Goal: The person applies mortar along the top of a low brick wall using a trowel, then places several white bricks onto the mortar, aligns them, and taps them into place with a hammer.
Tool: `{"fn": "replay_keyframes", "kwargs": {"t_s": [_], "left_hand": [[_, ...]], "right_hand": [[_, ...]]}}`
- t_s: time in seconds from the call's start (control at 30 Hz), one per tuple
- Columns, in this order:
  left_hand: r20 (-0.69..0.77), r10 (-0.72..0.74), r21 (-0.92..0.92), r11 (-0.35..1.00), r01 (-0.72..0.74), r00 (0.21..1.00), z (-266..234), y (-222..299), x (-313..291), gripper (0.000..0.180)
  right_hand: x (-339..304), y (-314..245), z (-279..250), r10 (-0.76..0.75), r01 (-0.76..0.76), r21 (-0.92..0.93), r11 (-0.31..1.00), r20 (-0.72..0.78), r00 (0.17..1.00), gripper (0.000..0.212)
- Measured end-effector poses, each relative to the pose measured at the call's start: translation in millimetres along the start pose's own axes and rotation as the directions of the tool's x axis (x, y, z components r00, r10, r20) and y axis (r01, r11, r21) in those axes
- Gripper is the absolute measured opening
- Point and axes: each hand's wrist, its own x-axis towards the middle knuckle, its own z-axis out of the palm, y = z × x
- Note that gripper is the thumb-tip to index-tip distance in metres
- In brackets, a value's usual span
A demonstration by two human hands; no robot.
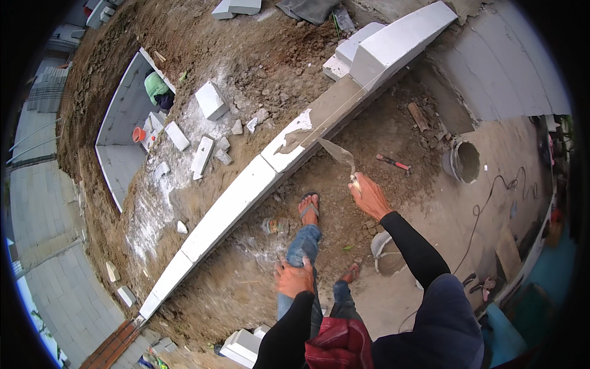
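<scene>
My right hand (pixel 370 198) is closed round the handle of a pointed trowel (pixel 337 151). The blade's tip reaches the edge of a low wall of white blocks (pixel 236 190). Grey mortar (pixel 335 106) covers part of the wall's top, with a patch smeared over the white block beside the blade. A thin string runs along this stretch. Beyond the mortar, a large white block (pixel 399 43) sits on the wall. My left hand (pixel 294 278) lies on my bent knee, fingers spread over the jeans and holding nothing.
A red-and-black hammer (pixel 394 163) lies on the soil right of the trowel. Farther right stands a bucket (pixel 462 161); another bucket (pixel 388 253) is beside my right forearm. Loose white blocks (pixel 212 101) lie beyond the wall. A person in green (pixel 157 89) is in a pit, upper left.
</scene>
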Motion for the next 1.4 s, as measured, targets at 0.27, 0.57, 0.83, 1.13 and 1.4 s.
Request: {"fn": "replay_keyframes", "kwargs": {"t_s": [0.27,0.57,0.83,1.13,1.4], "left_hand": [[-0.065,0.079,0.064,0.995,-0.075,0.995,22,-6,-17,0.079],[0.016,-0.004,-0.033,0.999,0.005,1.000,19,-15,-10,0.081],[0.037,0.004,-0.041,0.999,-0.002,0.999,19,-19,-8,0.080],[0.078,-0.037,-0.025,0.999,0.039,0.996,7,-18,-3,0.080],[-0.027,0.009,-0.033,0.999,-0.010,1.000,25,-16,-10,0.076]], "right_hand": [[99,21,-78,-0.248,0.318,-0.353,0.880,0.229,0.941,0.031],[98,-19,-49,-0.124,0.130,-0.152,0.980,0.051,0.991,0.031],[115,-55,-42,-0.099,0.091,-0.413,0.906,0.002,0.995,0.029],[134,-56,-41,0.283,-0.395,0.256,0.882,0.383,0.879,0.053],[104,-108,12,0.204,-0.416,0.303,0.857,0.543,0.815,0.057]]}}
